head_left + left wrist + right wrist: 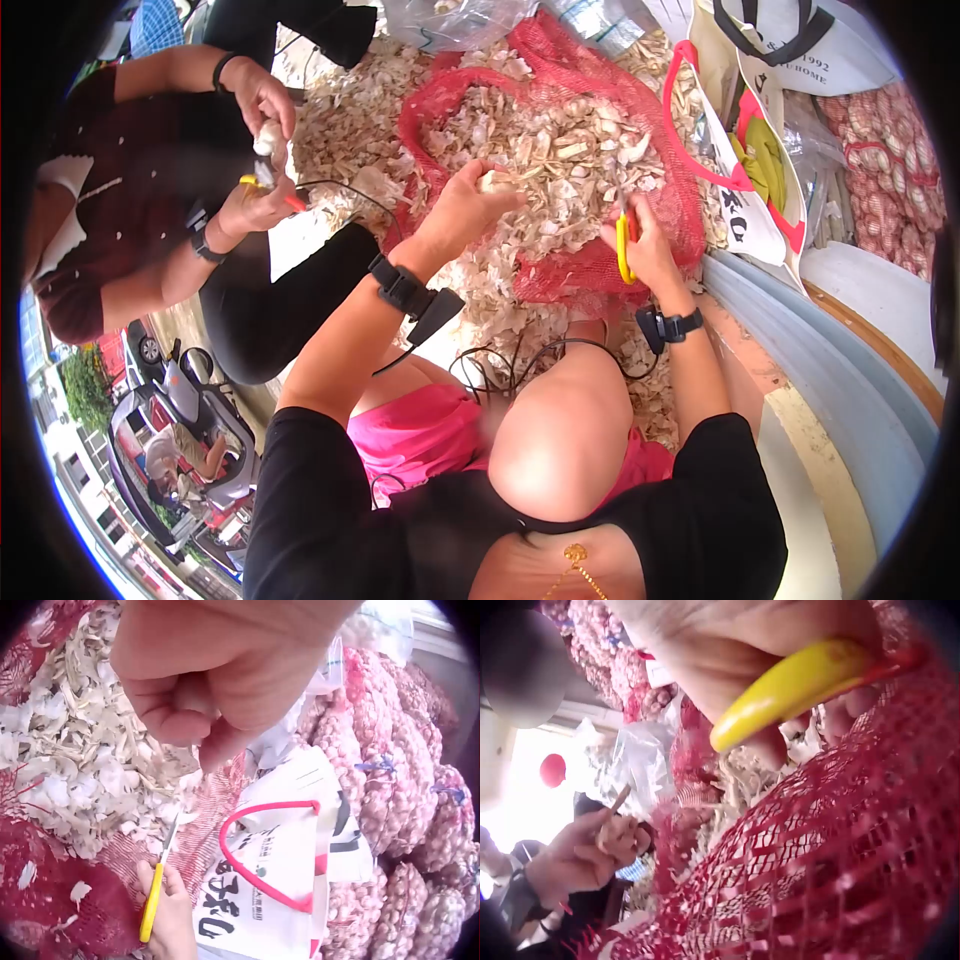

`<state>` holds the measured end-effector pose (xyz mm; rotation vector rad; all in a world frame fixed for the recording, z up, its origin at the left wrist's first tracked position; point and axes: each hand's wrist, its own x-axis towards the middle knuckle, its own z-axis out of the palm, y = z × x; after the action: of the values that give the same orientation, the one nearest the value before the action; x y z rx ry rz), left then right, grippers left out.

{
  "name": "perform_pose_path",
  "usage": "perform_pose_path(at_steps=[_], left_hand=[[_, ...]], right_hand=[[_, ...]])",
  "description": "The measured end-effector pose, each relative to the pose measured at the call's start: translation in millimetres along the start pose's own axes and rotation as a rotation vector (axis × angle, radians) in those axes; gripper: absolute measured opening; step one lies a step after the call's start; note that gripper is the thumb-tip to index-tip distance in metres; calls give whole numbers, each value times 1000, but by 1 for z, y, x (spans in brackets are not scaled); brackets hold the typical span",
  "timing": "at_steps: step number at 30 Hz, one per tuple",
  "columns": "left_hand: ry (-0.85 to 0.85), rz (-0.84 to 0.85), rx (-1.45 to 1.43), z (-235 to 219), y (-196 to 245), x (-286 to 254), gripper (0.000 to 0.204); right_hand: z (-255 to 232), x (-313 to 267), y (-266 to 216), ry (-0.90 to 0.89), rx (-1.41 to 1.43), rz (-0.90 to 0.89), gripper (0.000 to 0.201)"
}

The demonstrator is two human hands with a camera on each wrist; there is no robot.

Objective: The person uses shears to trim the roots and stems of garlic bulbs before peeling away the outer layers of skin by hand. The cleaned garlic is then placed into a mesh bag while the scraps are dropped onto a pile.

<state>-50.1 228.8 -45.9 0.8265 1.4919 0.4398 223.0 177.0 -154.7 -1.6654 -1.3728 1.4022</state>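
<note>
My left hand (462, 215) pinches a garlic bulb (619, 838) with its dry stem (621, 797) pointing up, above a heap of peels. In the left wrist view the curled fingers mostly hide the bulb. To its right, my right hand (650, 250) grips scissors (626, 248) by the yellow handle, their blades pointing away from me over the heap. A red mesh sack (565, 272) lies opened out beneath both hands, full of dry garlic skins and stem trimmings (570, 150). The scissors are apart from the bulb.
At the left another person's hand (262, 95) holds a garlic bulb (267, 138) beside scissors. A white tote bag (775, 215) stands at the right, near filled garlic sacks (885, 150). A black cable (520, 368) loops by my knee. A blue-grey ledge (820, 345) runs along my right.
</note>
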Motion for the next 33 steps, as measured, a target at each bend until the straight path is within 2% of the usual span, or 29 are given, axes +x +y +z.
perform_pose_path(at_steps=[1, 3, 4, 5, 6, 9, 10, 11, 13, 15, 16, 19, 21, 23, 24, 25, 27, 31, 33], left_hand=[[48, 23, 30, -1, 9, -14, 47], [99, 57, 109, -5, 8, -30, 53], [132, 88, 144, -6, 5, -35, 57], [163, 119, 177, -6, 2, -38, 60], [191, 106, 183, -4, 1, -41, 45], [162, 122, 201, -5, 6, -46, 45], [169, 151, 328, -3, 15, -50, 40], [162, 148, 331, -3, 13, -49, 40], [134, 147, 194, -4, 11, -46, 37], [174, 184, 111, 1, 10, -45, 36], [227, 216, 23, 1, 10, -44, 37], [256, 201, -38, -1, 7, -36, 38], [265, 244, -11, 3, 8, -34, 40], [340, 416, 156, 6, 7, -32, 40], [364, 426, 228, 5, 6, -31, 40], [363, 429, 226, 5, 4, -30, 40], [418, 529, 397, 4, 1, -27, 40], [479, 579, 482, 5, 1, -25, 41], [519, 609, 594, 2, 4, -27, 42]], right_hand=[[0, -5, -16, -121, 91, -148, 54], [2, -16, -52, -293, 19, -255, 57], [7, -17, -54, -315, -41, -348, 58], [10, -17, -58, -319, -39, -353, 58], [13, -16, -63, -370, -24, -361, 58], [17, -12, -78, -467, -8, -310, 57], [19, -12, -82, -494, 25, -291, 57], [20, -11, -83, -514, 58, -275, 57], [20, -12, -79, -482, 51, -285, 56], [19, -13, -73, -315, 91, -358, 55], [11, -17, -77, -360, 90, -288, 52], [2, -27, -88, -434, -14, -348, 50], [6, -31, -91, -401, -69, -321, 50], [11, -31, -89, -365, -68, -260, 55], [15, -30, -84, -328, -32, -298, 51], [16, -29, -82, -326, -36, -298, 51], [19, -26, -82, -370, 65, -195, 52], [26, -22, -88, -341, 93, -224, 54], [30, -20, -87, -272, 53, -297, 54]])
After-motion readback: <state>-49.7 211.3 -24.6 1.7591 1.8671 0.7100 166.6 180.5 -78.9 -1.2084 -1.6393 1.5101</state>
